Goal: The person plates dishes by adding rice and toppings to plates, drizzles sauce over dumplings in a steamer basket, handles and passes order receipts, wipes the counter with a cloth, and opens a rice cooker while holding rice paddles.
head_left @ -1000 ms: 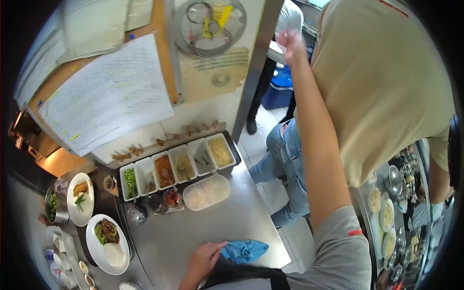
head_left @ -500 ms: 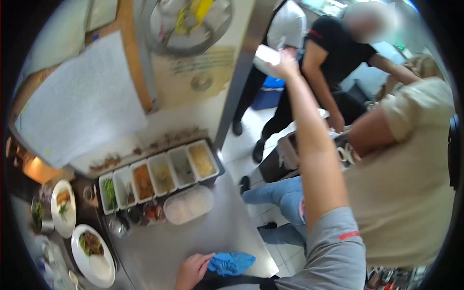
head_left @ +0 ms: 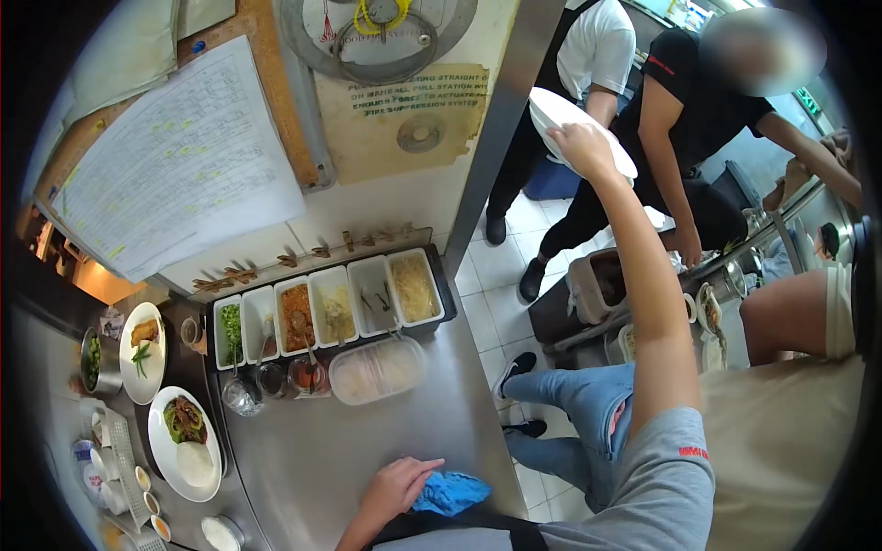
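My right hand [head_left: 588, 150] is stretched far out at the upper right, its fingers closed on the edge of a white plate [head_left: 557, 112]. The plate is tilted, and a co-worker's arm is just behind it. Low in the middle, my left hand [head_left: 401, 484] is over the steel counter [head_left: 349, 450], with its fingers extended. A crumpled blue cloth [head_left: 452, 493] lies right against those fingers; whether any part of it is under them is hidden.
White tubs of toppings [head_left: 296, 317] line the back of the counter, with a clear lidded container [head_left: 378, 369] in front. Plated food [head_left: 185, 444] stands on the left. Co-workers [head_left: 680, 119] stand at the right, beside a tiled floor [head_left: 491, 321].
The view has shifted and sharpened. The white plate in my right hand now shows its broad side. My left fingers, earlier pinching the blue cloth's edge, now extend past it.
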The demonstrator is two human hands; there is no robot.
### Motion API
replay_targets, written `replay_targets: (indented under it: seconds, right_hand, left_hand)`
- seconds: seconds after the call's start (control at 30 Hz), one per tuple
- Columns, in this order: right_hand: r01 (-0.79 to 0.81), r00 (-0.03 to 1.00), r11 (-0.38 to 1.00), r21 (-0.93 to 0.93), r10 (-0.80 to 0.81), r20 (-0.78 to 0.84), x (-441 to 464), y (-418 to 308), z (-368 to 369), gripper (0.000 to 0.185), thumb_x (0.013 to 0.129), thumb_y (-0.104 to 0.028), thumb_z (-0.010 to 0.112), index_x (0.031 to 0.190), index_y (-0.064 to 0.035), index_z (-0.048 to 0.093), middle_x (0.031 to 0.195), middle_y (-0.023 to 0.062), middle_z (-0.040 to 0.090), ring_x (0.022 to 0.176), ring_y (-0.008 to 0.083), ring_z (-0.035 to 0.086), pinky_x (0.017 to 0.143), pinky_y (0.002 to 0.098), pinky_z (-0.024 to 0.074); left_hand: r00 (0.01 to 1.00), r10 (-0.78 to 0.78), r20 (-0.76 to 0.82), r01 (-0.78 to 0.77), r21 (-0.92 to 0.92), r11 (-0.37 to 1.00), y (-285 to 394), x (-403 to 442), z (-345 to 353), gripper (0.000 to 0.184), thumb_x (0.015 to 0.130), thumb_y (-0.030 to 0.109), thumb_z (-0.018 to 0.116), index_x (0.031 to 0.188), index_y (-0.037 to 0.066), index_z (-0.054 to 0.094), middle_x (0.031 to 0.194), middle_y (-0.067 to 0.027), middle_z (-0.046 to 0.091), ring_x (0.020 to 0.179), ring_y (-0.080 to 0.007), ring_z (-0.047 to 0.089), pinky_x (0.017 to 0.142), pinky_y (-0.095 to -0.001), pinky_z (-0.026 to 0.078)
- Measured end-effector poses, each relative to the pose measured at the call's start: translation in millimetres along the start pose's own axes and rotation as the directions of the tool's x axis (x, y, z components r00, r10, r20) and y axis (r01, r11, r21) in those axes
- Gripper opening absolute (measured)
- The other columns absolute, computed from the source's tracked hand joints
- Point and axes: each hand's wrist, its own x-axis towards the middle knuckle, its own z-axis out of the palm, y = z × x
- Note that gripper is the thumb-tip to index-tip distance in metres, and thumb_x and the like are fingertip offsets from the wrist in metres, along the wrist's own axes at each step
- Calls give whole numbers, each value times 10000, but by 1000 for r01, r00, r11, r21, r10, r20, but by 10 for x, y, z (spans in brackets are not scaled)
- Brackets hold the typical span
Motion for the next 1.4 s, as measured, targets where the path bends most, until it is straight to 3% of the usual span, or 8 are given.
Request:
replay_targets:
  seconds: [0.17, 0.57, 0.77, 0.83, 0.93, 1.13, 1.2, 1.4]
  right_hand:
    - [12, 981, 1000, -23, -16, -193, -22, 5, -520, 475, 873, -452, 526, 727, -34, 699, 695, 191, 653, 657, 337, 657, 661, 432, 521]
    - [28, 988, 998, -49, -35, -151, -108, 15, -1242, 419, 842, -437, 574, 774, -46, 710, 719, 197, 655, 714, 346, 660, 696, 430, 528]
    - [38, 975, 999, -25, -43, -216, -108, 78, -1385, 402, 835, -427, 589, 770, -49, 711, 718, 182, 659, 709, 339, 660, 682, 432, 527]
    - [36, 983, 998, -48, -44, -180, -121, 55, -1402, 395, 834, -426, 591, 786, -53, 712, 729, 179, 662, 718, 336, 661, 689, 433, 526]
    - [29, 986, 999, -13, -31, -166, -160, 20, -1344, 385, 836, -427, 584, 819, -65, 715, 756, 174, 668, 740, 330, 663, 701, 432, 525]
    - [21, 994, 999, -44, -25, -107, -301, -39, -1312, 388, 849, -436, 561, 835, -82, 721, 786, 172, 676, 772, 325, 668, 720, 418, 530]
    - [20, 992, 1000, -23, -23, -123, -318, 14, -1455, 408, 850, -443, 555, 823, -71, 721, 781, 182, 673, 774, 331, 668, 725, 422, 528]
    - [-102, 962, 981, 165, 140, -235, -172, 568, -1723, 510, 815, -535, 556, 825, -55, 728, 785, 188, 672, 752, 330, 670, 740, 403, 522]
  left_hand:
    - [999, -12, -47, 14, 38, 999, 175, 7, -2, 260, 861, 82, 590, 1105, 124, 669, 827, -82, 646, 694, -224, 604, 619, -297, 481]
    - [989, 150, -8, -150, -100, 984, 161, -216, 369, 327, 879, 134, 585, 1204, 101, 594, 837, -78, 642, 674, -232, 586, 610, -301, 472]
    - [995, -90, 41, 99, -378, 921, 188, -326, 420, 358, 905, 116, 580, 1261, 83, 551, 858, -71, 649, 727, -135, 591, 663, -266, 470]
    - [977, -194, 88, 189, -773, 605, 493, 21, 308, 478, 921, 123, 567, 1377, 116, 424, 916, -60, 633, 815, -111, 565, 758, -261, 456]
    - [981, -34, 192, 171, -763, 623, 807, 1042, 166, 761, 893, 278, 609, 1482, 159, 142, 1283, -137, 461, 1049, -206, 553, 863, -348, 464]
    - [968, -122, 218, 248, -898, 363, 1786, 3273, 306, 1179, 747, 449, 704, 1422, 248, -241, 1396, -213, 292, 1284, -445, 287, 886, -531, 477]
    - [989, -52, 139, 148, -909, 390, 2008, 3568, 302, 1027, 793, 383, 675, 1436, 187, -102, 1409, -258, 157, 1244, -449, 355, 850, -532, 505]
    - [994, 33, 105, 87, -934, 346, 1871, 3762, 521, 567, 861, 239, 453, 1274, -117, 296, 1205, -242, 444, 1066, -372, 533, 828, -441, 552]
